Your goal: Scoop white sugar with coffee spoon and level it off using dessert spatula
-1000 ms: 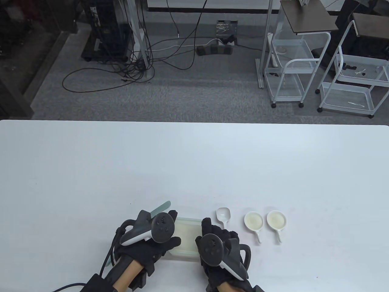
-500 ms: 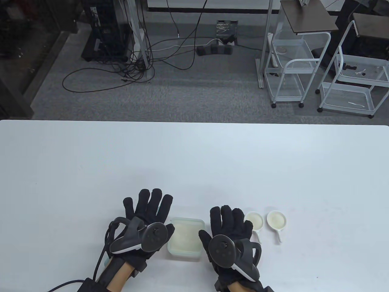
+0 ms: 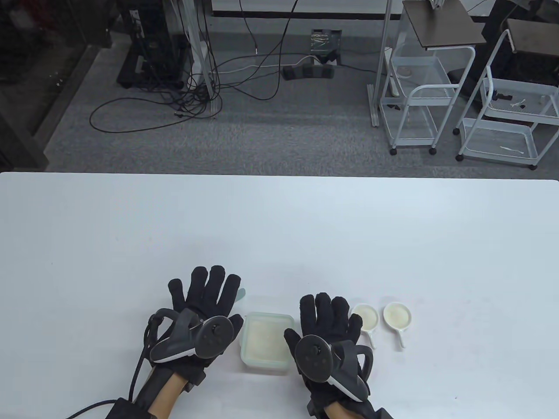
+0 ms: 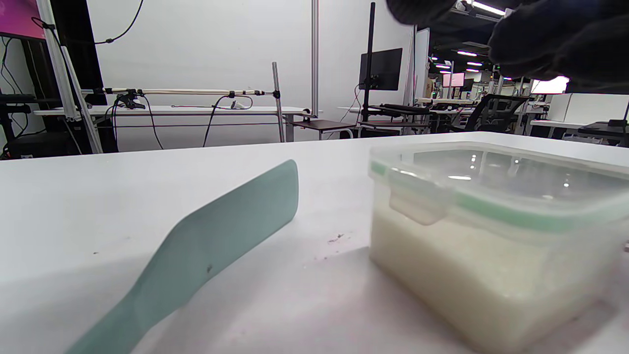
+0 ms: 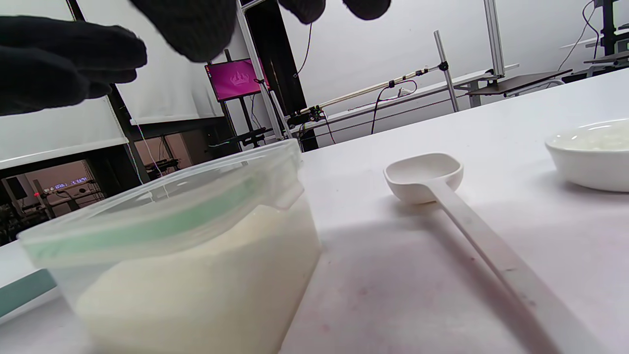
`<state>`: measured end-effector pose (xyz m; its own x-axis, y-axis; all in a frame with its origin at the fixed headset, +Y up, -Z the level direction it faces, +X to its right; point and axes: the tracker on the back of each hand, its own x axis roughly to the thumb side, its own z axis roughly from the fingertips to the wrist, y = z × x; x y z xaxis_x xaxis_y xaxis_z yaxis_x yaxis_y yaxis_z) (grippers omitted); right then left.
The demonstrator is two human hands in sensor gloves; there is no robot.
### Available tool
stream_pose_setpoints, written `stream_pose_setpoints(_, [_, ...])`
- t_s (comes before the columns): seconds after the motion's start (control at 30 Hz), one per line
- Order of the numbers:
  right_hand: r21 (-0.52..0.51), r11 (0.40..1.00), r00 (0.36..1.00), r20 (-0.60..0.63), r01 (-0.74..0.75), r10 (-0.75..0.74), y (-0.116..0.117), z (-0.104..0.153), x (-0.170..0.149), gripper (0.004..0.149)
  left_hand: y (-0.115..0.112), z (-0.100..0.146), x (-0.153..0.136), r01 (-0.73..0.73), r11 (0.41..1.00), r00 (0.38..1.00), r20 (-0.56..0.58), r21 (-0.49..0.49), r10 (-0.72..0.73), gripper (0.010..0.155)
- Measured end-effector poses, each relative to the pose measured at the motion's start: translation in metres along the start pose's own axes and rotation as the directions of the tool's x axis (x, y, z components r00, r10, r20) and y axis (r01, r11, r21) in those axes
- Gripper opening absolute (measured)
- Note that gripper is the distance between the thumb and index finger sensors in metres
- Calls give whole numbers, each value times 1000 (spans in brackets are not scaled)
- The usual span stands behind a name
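Note:
A clear plastic container of white sugar (image 3: pixel 265 342) with a green-sealed rim sits between my hands; it also shows in the left wrist view (image 4: pixel 491 231) and the right wrist view (image 5: pixel 186 255). My left hand (image 3: pixel 205 301) is spread open and flat to its left, over the pale green dessert spatula (image 4: pixel 211 246), whose tip (image 3: pixel 241 294) peeks out. My right hand (image 3: pixel 329 316) is spread open to its right, above the white coffee spoon (image 5: pixel 442 191), which lies on the table and is hidden in the table view. Neither hand holds anything.
Two small white handled dishes (image 3: pixel 366 317) (image 3: pixel 397 316) holding a pale substance stand just right of my right hand; one also shows in the right wrist view (image 5: pixel 589 152). The white table (image 3: pixel 279 235) stretches far and wide beyond.
Both hands let go of the container's sides and opened flat, covering the spatula and the spoon. Since half a second ago the left hand shifted slightly left and farther; the right barely moved.

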<state>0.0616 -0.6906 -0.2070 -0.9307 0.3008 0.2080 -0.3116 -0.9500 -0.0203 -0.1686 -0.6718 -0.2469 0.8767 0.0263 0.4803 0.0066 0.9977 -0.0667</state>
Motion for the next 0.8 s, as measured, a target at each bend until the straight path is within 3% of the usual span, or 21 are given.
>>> stream_pose_setpoints(0.8, [17,999,999,-1,-47,47,1,-1,1,74,-2,-2,4,25,999,1000,-5,-34,-25,82])
